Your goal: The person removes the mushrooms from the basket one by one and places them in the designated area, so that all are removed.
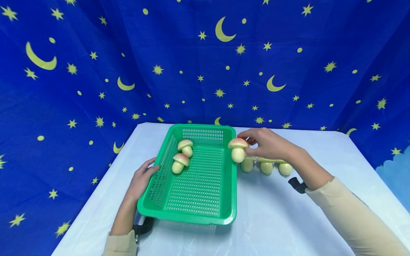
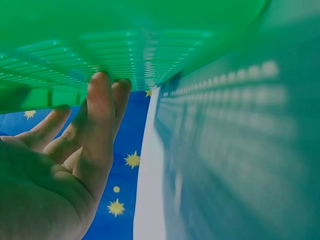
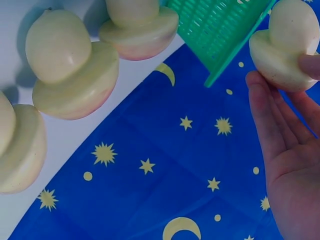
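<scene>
From my distant post, I see the right hand [image 1: 267, 144] pinching 1 mushroom [image 1: 238, 151], stem axis upright, just by the right rim of the basket [image 1: 187, 217], whose left rim the farther left hand [image 1: 141, 179] grips.

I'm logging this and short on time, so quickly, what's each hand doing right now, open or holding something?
Left hand: open, touching the side of the green basket.
Right hand: closed, holding a mushroom by its cap.
</scene>
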The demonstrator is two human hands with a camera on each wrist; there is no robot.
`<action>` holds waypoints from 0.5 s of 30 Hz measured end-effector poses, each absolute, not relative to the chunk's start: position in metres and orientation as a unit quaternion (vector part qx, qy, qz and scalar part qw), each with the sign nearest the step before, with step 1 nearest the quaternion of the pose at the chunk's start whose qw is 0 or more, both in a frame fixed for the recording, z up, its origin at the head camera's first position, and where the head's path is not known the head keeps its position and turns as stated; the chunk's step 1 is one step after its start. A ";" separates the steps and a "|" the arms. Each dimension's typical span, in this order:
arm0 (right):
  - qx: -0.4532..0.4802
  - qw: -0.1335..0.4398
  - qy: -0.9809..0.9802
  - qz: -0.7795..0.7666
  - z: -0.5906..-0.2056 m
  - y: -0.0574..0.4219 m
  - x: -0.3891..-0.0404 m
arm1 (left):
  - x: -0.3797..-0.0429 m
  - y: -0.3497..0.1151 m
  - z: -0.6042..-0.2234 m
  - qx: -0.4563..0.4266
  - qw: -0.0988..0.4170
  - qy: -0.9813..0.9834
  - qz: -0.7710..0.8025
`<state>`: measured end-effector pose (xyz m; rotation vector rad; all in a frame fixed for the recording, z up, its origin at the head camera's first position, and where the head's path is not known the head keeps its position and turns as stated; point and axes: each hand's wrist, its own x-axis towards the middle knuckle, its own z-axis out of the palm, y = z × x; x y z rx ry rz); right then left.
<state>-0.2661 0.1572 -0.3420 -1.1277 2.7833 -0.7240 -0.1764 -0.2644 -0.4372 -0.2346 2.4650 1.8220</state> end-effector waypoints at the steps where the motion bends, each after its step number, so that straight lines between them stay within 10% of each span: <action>1: -0.363 0.027 0.901 -0.236 -0.342 0.158 -0.266 | -0.176 -0.264 -0.437 -0.076 0.033 0.801 0.593; 15: -0.335 0.039 0.906 -0.258 -0.352 0.169 -0.258 | -0.177 -0.263 -0.437 -0.083 0.040 0.795 0.600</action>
